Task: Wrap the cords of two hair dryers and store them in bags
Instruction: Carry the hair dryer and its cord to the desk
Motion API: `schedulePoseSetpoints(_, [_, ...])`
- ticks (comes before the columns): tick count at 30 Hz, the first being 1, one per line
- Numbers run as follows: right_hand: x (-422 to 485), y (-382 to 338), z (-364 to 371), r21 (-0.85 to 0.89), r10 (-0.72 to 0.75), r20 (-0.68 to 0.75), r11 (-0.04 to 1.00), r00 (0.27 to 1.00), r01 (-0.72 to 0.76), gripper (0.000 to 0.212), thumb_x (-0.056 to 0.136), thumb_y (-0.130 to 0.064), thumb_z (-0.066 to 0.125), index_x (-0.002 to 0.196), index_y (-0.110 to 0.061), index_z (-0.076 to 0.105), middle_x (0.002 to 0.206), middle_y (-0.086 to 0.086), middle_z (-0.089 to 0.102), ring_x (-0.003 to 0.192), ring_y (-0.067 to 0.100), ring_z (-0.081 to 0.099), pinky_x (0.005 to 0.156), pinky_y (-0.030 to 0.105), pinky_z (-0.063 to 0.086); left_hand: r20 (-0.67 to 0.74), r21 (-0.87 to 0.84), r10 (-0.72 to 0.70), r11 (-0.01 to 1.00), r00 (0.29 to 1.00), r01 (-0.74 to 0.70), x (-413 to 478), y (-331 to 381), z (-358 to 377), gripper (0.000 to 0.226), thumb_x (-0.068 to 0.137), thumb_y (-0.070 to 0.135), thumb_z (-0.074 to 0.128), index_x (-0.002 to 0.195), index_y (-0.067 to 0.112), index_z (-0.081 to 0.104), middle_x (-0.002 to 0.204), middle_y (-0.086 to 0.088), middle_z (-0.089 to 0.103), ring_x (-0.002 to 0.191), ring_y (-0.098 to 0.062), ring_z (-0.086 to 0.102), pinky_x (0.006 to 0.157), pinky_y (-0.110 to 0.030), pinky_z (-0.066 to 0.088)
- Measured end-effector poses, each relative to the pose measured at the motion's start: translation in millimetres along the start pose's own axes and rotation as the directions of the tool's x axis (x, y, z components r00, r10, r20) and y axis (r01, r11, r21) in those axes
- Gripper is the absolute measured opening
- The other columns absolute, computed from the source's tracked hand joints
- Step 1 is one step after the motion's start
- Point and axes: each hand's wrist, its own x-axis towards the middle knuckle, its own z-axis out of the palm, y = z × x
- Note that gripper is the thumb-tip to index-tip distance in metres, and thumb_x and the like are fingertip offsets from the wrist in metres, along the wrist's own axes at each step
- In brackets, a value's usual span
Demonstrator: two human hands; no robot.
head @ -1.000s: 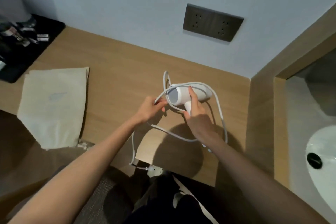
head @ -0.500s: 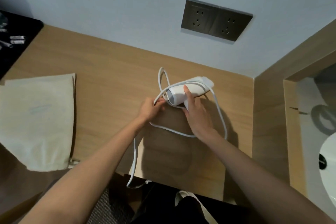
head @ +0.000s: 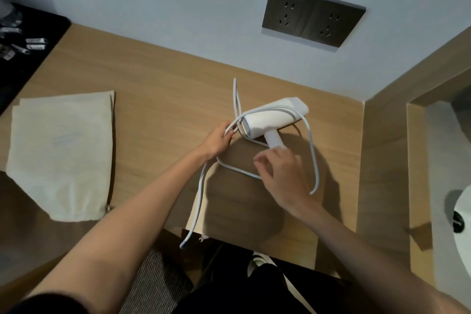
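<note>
A: Hands, left to right. Grips several strands of the white cord (head: 313, 150) with the left hand (head: 219, 139), just beside the rear of the hair dryer (head: 270, 117). Holds the right hand (head: 283, 173) just below the end of the handle (head: 274, 139), fingers loosely curled, nothing visibly gripped. Contact with the handle not discernible through the blur.

B: Whereabouts of dryer and bag?

A: Lying on its side on the wooden desk (head: 153, 79), near the wall (head: 178, 7), handle pointing toward the wearer. Crossed lengthwise by one pass of cord, with a wide slack loop on the right side, a narrow loop toward the wall, and a loose tail hanging over the front edge. Cream cloth bag (head: 61, 150) flat at the left, well apart from the dryer; possibly two stacked, not certain. No second dryer in view.

B: Step in hand?

A: Judged as cord-wrapping on one dryer, at an early stage: mostly slack, nothing snug yet. Bagging not begun.

B: Requirements of the next move?

A: Probably these: pin the handle with the right hand, draw in the slack with the left, and lay the turns closely round the handle. Keep tension even, to avoid springing loops. Retrieve the hanging tail before the last turn and tuck it. Only then carry across to the bag, with its mouth opened by a free hand.
</note>
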Motion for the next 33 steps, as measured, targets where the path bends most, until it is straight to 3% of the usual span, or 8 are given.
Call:
schedulePoseSetpoints(4, [-15.9,-32.7,14.8,0.261,0.075,0.429,0.944,0.9,-0.203,0.021,0.087,-0.051,0.059,0.089,-0.032,0.068,0.089,-0.016,0.064,0.092,0.004,0.052,0.091,0.034,0.033,0.009,-0.059,-0.024,0.998,1.0,0.024,-1.0,-1.1,-2.2,0.031,0.101,0.01,0.041,0.129,0.001,0.048,0.101,-0.011,0.056,0.094,-0.019,0.052,0.066,-0.018,0.04])
schedulePoseSetpoints(10, [-22.1,-67.9,59.4,0.351,0.162,0.608,0.824,0.777,-0.446,0.024,0.082,-0.052,0.065,0.094,-0.032,0.074,0.102,-0.012,0.064,0.116,0.015,0.046,0.092,0.04,0.021,0.015,-0.172,-0.066,0.983,0.998,0.068,3.9,-8.9,-2.4,0.031,0.099,0.016,0.048,0.128,0.006,0.052,0.097,-0.011,0.058,0.086,-0.018,0.053,0.073,-0.024,0.043])
schedulePoseSetpoints(13, [-21.4,-75.2,68.7,0.303,0.225,0.622,0.814,0.75,-0.495,0.026,0.083,-0.049,0.066,0.098,-0.029,0.074,0.109,-0.01,0.067,0.119,0.015,0.045,0.093,0.041,0.02,0.035,-0.193,-0.047,0.98,0.998,0.053,3.1,-10.3,-3.0,0.031,0.097,0.019,0.052,0.126,0.008,0.052,0.092,-0.009,0.059,0.074,-0.012,0.052,0.067,-0.023,0.045])
schedulePoseSetpoints(17, [-18.3,-76.5,66.9,0.344,0.238,0.665,0.745,0.708,-0.572,0.022,0.085,-0.044,0.066,0.095,-0.027,0.076,0.104,-0.011,0.071,0.113,0.011,0.052,0.096,0.04,0.021,0.11,-0.264,-0.047,0.962,0.993,0.075,-3.9,-12.1,-7.9,0.05,0.082,0.04,0.063,0.124,0.013,0.059,0.109,-0.008,0.064,0.093,-0.012,0.058,0.087,-0.028,0.048])
schedulePoseSetpoints(22, [-10.9,-74.0,53.8,0.47,0.199,0.67,0.632,0.715,-0.616,0.009,0.081,-0.039,0.073,0.073,-0.039,0.076,0.084,-0.018,0.073,0.101,0.008,0.062,0.108,0.049,0.033,0.148,-0.199,-0.051,0.977,0.988,0.08,-41.4,1.4,-32.1,0.029,0.099,0.038,0.043,0.113,0.018,0.059,0.096,0.002,0.059,0.084,-0.009,0.054,0.079,-0.02,0.043])
schedulePoseSetpoints(25, [-2.6,-73.6,36.0,0.53,0.176,0.641,0.602,0.747,-0.597,0.006,0.084,-0.032,0.071,0.085,-0.031,0.077,0.088,-0.014,0.074,0.099,0.006,0.063,0.099,0.034,0.044,-0.016,-0.172,-0.053,0.984,0.998,0.05,-76.9,4.2,-53.1,0.03,0.103,0.038,0.031,0.108,0.018,0.054,0.103,-0.001,0.054,0.093,-0.013,0.051,0.073,-0.017,0.039])
schedulePoseSetpoints(27, [1.9,-73.0,19.7,0.574,0.142,0.611,0.599,0.779,-0.559,0.013,0.086,-0.029,0.069,0.096,-0.022,0.076,0.088,-0.014,0.072,0.09,-0.003,0.06,0.08,0.016,0.043,-0.053,-0.229,-0.067,0.972,0.996,0.053,-104.0,1.2,-59.7,0.041,0.104,0.036,0.025,0.123,0.014,0.054,0.112,-0.001,0.055,0.096,-0.01,0.054,0.073,-0.009,0.041])
schedulePoseSetpoints(33, [17.7,-76.6,-19.0,0.668,0.204,0.429,0.584,0.88,-0.461,0.021,0.088,-0.022,0.068,0.091,-0.002,0.074,0.073,0.01,0.066,0.066,0.003,0.055,0.066,0.014,0.041,0.212,-0.168,-0.008,0.985,0.977,0.045,-170.8,-17.2,-35.7,0.057,0.095,0.045,0.019,0.135,0.014,0.047,0.119,0.001,0.063,0.104,-0.003,0.059,0.084,-0.006,0.042])
